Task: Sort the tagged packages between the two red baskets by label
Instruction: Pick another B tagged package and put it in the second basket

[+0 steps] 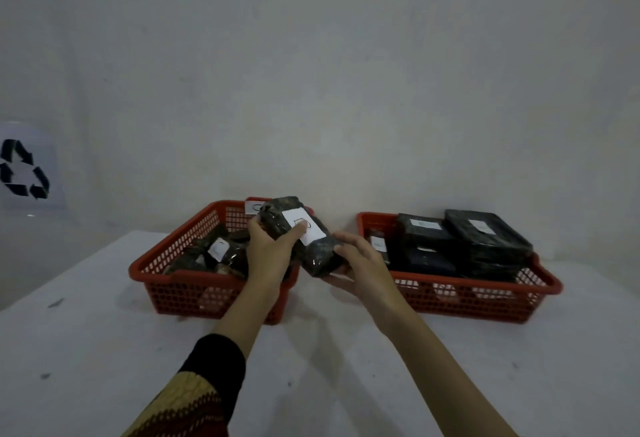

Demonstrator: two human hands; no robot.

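Right now both hands, left hand and right hand, clasp one dark package above the gap between the left basket and right basket. Best to turn its white tag up and read it before dropping; the mark is too blurred to read.

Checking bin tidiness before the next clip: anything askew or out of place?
Mostly fine. The left basket holds a jumbled heap of packages lying at odd angles, while those in the right basket are stacked flat. Both hands hold one package tilted between the baskets.
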